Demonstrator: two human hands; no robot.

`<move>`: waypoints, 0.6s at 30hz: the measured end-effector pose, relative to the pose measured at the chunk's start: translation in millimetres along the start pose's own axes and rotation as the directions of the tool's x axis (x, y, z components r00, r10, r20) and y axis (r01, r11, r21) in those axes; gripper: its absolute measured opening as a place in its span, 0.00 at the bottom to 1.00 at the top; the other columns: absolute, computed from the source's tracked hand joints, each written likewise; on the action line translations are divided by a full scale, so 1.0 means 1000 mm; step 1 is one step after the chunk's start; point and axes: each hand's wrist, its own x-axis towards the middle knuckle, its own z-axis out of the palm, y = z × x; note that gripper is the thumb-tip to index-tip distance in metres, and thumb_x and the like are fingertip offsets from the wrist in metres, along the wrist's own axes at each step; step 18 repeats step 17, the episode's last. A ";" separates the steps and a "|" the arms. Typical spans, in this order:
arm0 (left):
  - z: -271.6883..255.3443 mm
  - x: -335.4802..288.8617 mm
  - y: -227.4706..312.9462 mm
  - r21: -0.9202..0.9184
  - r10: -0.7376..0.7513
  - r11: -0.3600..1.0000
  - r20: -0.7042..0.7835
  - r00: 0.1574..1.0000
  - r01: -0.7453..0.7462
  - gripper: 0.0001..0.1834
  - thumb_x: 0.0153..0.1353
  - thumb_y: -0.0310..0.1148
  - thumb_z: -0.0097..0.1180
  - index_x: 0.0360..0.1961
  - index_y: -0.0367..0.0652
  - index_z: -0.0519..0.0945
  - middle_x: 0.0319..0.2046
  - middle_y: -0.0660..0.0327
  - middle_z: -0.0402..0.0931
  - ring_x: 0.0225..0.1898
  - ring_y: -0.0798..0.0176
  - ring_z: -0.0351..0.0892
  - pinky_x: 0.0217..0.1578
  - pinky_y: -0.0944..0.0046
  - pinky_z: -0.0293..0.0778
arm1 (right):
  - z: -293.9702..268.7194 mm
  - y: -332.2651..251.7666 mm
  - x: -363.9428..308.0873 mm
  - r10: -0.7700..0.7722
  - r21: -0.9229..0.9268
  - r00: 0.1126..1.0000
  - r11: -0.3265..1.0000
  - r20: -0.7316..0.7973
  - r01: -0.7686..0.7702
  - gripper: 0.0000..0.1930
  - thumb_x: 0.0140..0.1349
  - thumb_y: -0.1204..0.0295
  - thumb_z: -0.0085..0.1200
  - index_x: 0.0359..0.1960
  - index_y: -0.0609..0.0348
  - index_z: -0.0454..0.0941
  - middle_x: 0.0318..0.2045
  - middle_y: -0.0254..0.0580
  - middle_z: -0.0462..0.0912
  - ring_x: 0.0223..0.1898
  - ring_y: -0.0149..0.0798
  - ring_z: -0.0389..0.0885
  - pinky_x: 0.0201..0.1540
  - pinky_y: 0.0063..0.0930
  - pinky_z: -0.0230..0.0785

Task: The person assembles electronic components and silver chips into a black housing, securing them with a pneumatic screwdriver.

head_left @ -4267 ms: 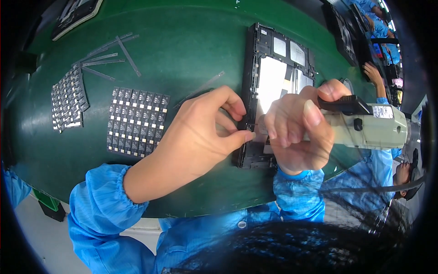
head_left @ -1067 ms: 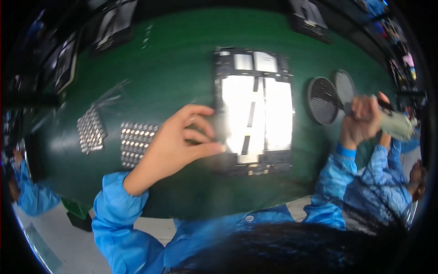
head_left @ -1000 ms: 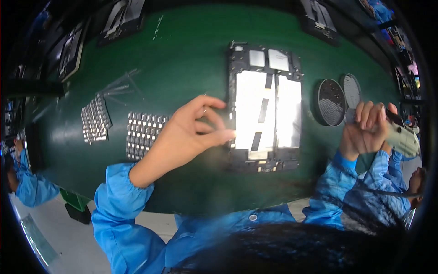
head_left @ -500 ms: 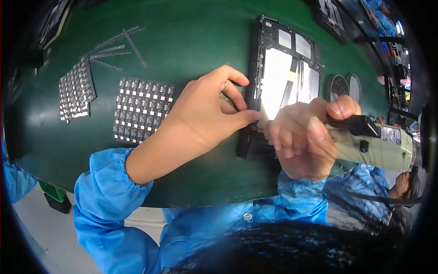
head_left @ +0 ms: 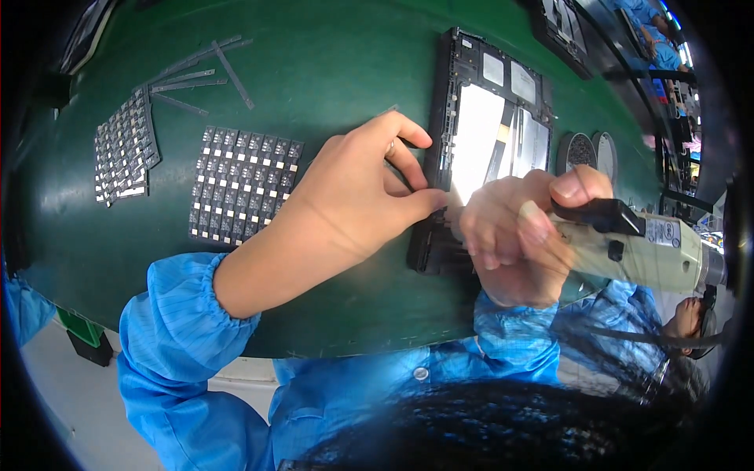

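A black device housing (head_left: 442, 149) with white and silvery panels lies on the green table in front of me. My left hand (head_left: 361, 184) has a ring on one finger. Its thumb rests on the housing's left edge, and its curled fingers are against the side. Over the near right part of the housing, my right hand (head_left: 522, 239) is wrapped round a pale electric screwdriver (head_left: 656, 255) with a black lever. The screwdriver lies roughly level, its back end pointing right. Its tip is hidden behind my fingers.
Left of my wrist lies a sheet of small black parts with white patches (head_left: 243, 184). A second stack (head_left: 126, 149) and loose dark strips (head_left: 233, 74) lie farther left. Two round dishes (head_left: 581, 149) stand right of the housing, one holding tiny dark pieces. Another person (head_left: 686, 322) is at the right.
The view has shifted slightly. My right hand and the screwdriver have moved a little to the left. My left hand stays at the housing's edge.
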 end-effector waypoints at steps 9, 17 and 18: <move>-0.003 0.004 0.000 -0.006 0.005 1.000 0.000 1.000 -0.005 0.26 0.56 0.24 0.67 0.54 0.33 0.70 0.36 0.58 0.77 0.34 0.70 0.81 0.33 0.71 0.74 | 0.011 0.003 0.010 -0.051 -0.092 0.993 0.994 0.108 0.061 0.18 0.54 0.88 0.58 0.40 0.58 0.64 0.25 0.39 0.76 0.24 0.28 0.75 0.27 0.25 0.72; -0.003 -0.003 0.003 -0.020 -0.022 1.000 -0.007 1.000 0.021 0.25 0.57 0.18 0.63 0.55 0.38 0.70 0.38 0.59 0.76 0.36 0.70 0.81 0.37 0.69 0.77 | 0.015 -0.004 0.029 -0.228 -0.261 0.868 0.893 0.440 0.367 0.16 0.63 0.80 0.53 0.41 0.51 0.57 0.18 0.37 0.66 0.11 0.30 0.62 0.13 0.26 0.57; -0.003 -0.003 0.003 -0.020 -0.022 1.000 -0.007 1.000 0.021 0.25 0.57 0.18 0.63 0.55 0.38 0.70 0.38 0.59 0.76 0.36 0.70 0.81 0.37 0.69 0.77 | 0.015 -0.004 0.029 -0.228 -0.261 0.868 0.893 0.440 0.367 0.16 0.63 0.80 0.53 0.41 0.51 0.57 0.18 0.37 0.66 0.11 0.30 0.62 0.13 0.26 0.57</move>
